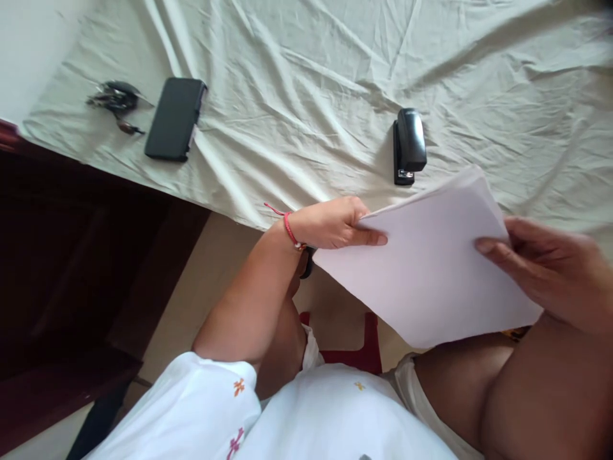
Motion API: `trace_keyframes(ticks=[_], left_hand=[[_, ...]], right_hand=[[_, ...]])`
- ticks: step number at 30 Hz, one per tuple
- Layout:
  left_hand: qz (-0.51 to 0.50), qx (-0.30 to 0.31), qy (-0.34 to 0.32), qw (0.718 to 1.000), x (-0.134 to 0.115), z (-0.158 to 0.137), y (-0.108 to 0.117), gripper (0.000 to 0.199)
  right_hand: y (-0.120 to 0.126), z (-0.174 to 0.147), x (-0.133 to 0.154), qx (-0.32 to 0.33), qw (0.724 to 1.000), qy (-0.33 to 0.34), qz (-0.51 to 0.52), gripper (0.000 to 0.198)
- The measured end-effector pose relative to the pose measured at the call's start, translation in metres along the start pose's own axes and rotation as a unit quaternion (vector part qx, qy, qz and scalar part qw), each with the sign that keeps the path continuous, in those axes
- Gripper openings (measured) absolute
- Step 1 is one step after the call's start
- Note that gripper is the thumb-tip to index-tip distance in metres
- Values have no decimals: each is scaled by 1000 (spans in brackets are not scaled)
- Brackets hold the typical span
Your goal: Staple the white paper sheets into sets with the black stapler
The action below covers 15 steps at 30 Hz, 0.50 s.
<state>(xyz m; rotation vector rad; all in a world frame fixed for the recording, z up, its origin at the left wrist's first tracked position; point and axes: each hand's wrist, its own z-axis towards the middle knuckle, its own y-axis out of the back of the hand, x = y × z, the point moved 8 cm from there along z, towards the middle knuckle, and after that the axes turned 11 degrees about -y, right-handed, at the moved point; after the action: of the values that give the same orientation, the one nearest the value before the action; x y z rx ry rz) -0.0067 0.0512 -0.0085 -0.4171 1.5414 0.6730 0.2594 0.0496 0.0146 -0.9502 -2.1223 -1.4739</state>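
A stack of white paper (431, 268) is held up in front of my body, tilted, over the near edge of the bed. My left hand (342, 223) grips its left edge, thumb on top and fingers hidden underneath. At the right edge my right hand (550, 268) pinches the sheets, its thumb lying on the top face. Just beyond the paper a black stapler (410, 147) rests on the cloth, touched by neither hand. How many sheets are in the stack I cannot tell.
A wrinkled pale cloth (297, 115) covers the surface ahead. On its left lie a black phone-like case (175, 119) and a small dark bunch (115, 99), perhaps keys. Dark furniture (62, 268) stands at the lower left. Part of a red seat (354, 359) shows beneath me.
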Motion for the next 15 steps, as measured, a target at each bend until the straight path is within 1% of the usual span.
trace_keyframes(ticks=[1,2,3,4,6,8,10,12,15], left_hand=[[-15,-3,10,1000,1,0,-1,34],[-41,-18,23,999,2,0,0,34],[-75,-40,37,996,4,0,2,34],[-110,-69,45,990,5,-1,5,35],[-168,-153,37,973,6,-2,16,40],[-203,-254,17,945,6,-4,28,43],[-228,-333,9,915,9,-4,33,43],[-239,-367,9,899,12,-1,30,40],[-231,-395,-7,889,14,4,24,28]], right_hand=[[-5,-1,-7,34,999,-32,28,52],[-6,-1,-13,44,995,-59,61,49],[-4,-1,-18,28,992,-76,96,46],[1,-1,-21,-5,988,-82,133,42],[11,0,-21,-81,973,-62,207,35],[18,0,-17,-148,950,-13,277,30],[20,1,-12,-192,926,33,324,27],[15,4,-8,-197,917,52,344,26],[4,8,-4,-165,925,51,340,26]])
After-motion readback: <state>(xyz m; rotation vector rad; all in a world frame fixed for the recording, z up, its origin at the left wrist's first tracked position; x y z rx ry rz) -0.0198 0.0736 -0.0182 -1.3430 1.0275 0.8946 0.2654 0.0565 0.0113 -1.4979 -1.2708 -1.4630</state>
